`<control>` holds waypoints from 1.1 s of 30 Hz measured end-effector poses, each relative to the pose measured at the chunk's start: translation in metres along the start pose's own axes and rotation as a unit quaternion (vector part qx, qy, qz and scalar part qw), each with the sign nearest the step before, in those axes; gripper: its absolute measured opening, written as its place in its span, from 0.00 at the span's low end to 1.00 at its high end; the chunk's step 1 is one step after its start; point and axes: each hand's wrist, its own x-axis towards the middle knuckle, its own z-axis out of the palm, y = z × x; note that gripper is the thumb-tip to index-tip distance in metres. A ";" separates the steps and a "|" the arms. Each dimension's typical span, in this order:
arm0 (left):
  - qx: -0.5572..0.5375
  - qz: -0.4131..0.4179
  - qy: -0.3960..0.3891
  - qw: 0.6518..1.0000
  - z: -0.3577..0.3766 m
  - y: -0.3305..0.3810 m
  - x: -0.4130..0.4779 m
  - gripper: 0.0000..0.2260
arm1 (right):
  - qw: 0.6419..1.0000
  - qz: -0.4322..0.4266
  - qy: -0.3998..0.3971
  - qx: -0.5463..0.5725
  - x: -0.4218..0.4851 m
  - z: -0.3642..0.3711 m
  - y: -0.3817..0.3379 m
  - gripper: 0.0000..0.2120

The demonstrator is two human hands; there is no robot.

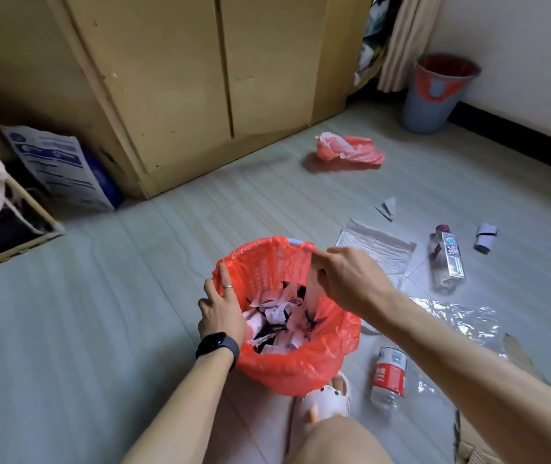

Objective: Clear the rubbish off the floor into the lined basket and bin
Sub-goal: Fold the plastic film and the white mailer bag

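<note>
On the pale floor, the red-lined basket at lower centre holds paper scraps, left hand and right hand gripping its liner rim, while a red-label bottle, a clear bottle, plastic film, a mailer and a red bag litter the right.

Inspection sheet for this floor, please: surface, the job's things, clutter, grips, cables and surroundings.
Surface: pale tiled floor, littered on the right.
Job's things: lined basket with red liner, paper scraps inside; grey bin by the far wall, also lined.
Clutter: red bag, blue-label bottle, red-label bottle, padded envelope, clear film, rolled paper.
Grips: left hand holds the liner's near-left rim; right hand pinches its far rim.
Cables: nothing seen.
Surroundings: wooden cabinet, curtain, printed paper bag.
</note>
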 end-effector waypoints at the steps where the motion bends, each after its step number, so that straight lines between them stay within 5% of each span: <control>1: -0.006 -0.011 0.003 1.000 0.000 0.000 -0.002 0.45 | 0.999 0.034 -0.005 0.004 -0.004 0.011 0.009 0.13; 6: -0.066 -0.048 0.008 0.997 0.003 -0.003 -0.011 0.48 | 0.976 0.194 0.024 0.093 -0.012 0.040 0.043 0.09; 13: -0.157 -0.084 0.034 0.983 0.007 -0.006 -0.018 0.43 | 0.980 0.180 -0.021 0.083 -0.001 0.075 0.038 0.09; 17: -0.168 -0.098 0.031 0.980 0.007 -0.007 -0.023 0.40 | 0.979 0.188 0.031 0.070 0.006 0.091 0.032 0.09; 23: -0.246 -0.158 0.073 0.954 0.005 -0.014 -0.028 0.32 | 0.904 0.293 0.192 0.246 0.000 0.090 0.033 0.31; 33: -0.030 -0.082 0.017 0.996 -0.019 -0.014 -0.021 0.27 | 0.906 0.302 0.140 0.260 -0.051 0.107 0.018 0.42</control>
